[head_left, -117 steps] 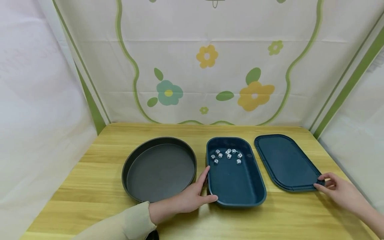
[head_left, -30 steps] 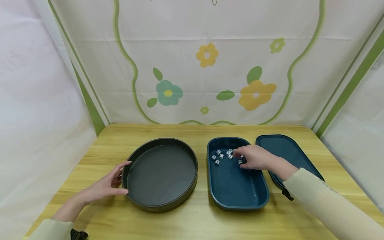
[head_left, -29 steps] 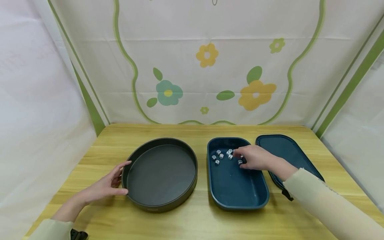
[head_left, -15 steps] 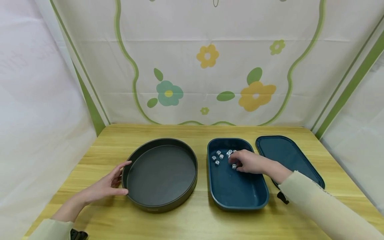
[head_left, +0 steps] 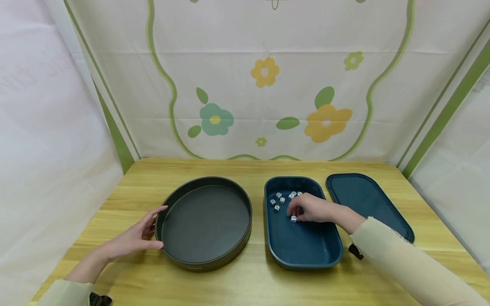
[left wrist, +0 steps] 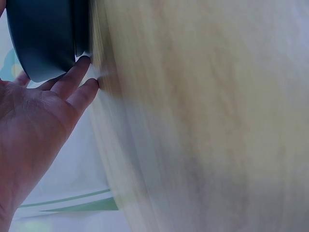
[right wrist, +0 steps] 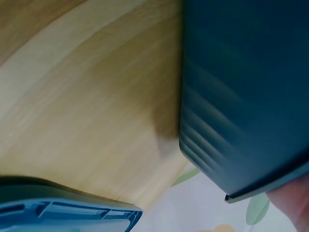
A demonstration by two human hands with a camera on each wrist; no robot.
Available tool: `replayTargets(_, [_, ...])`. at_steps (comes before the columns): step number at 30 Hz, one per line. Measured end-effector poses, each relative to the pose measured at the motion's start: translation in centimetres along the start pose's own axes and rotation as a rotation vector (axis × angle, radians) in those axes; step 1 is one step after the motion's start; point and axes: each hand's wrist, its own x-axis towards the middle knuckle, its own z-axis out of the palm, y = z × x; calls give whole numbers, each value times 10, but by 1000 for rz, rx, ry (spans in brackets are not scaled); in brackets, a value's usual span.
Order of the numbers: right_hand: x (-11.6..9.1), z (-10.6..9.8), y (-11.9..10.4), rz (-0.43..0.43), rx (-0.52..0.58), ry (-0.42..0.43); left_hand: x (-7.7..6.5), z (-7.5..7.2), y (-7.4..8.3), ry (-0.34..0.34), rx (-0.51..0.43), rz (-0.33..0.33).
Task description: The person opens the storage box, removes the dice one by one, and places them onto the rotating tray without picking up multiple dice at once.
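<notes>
A round dark-grey pan [head_left: 206, 225] stands left of centre. My left hand [head_left: 128, 241] rests at its left side, thumb and fingertips spread along the rim; the left wrist view shows fingers against the pan's outer wall [left wrist: 43, 41]. To the right is a deep blue rectangular container [head_left: 306, 250]. My right hand [head_left: 314, 208] reaches into it with curled fingers, one white die [head_left: 293, 219] between fingertips and thumb. Other dice [head_left: 282, 199] lie at the container's far left, and some are hidden behind the hand. In the right wrist view the container's wall [right wrist: 241, 96] covers most of the fingers.
A flat blue lid [head_left: 367, 204] lies on the wooden table [head_left: 264, 284] right of the container, partly under the right forearm in the head view. White cloth walls with printed flowers [head_left: 327, 123] close off the back and sides.
My left hand has gone from the container to the pan, my right from the lid into the container. Over the last second the right hand and the die have shifted left and nearer.
</notes>
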Motion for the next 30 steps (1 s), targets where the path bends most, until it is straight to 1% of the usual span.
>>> replayTargets(6, [1,0,-3,-6,-38,-13,0,0,-2,2,-3,6])
replayTargets(12, [0,-2,-6,11,-42,3,0,0,-3,0,-5,6])
replayTargets(18, [0,-16,-16,27,-25,42,1,-1,-3,-5,0,-2])
replayTargets(20, [2,-23,-21,44,-7,41,1,-1,-3,-6,-10,-21])
replayTargets(23, [8,-33,-30,68,16,37,1,-1,-2,-17,-22,-31])
replayTargets(25, [13,-39,-37,56,19,44,1,-2,-2,-25,-37,-40])
replayTargets(27, [21,-44,-46,34,28,55,2,-2,-1,-34,-41,-33])
replayTargets(30, [36,-46,-59,-3,63,63,1,-3,-1,-41,-49,-41])
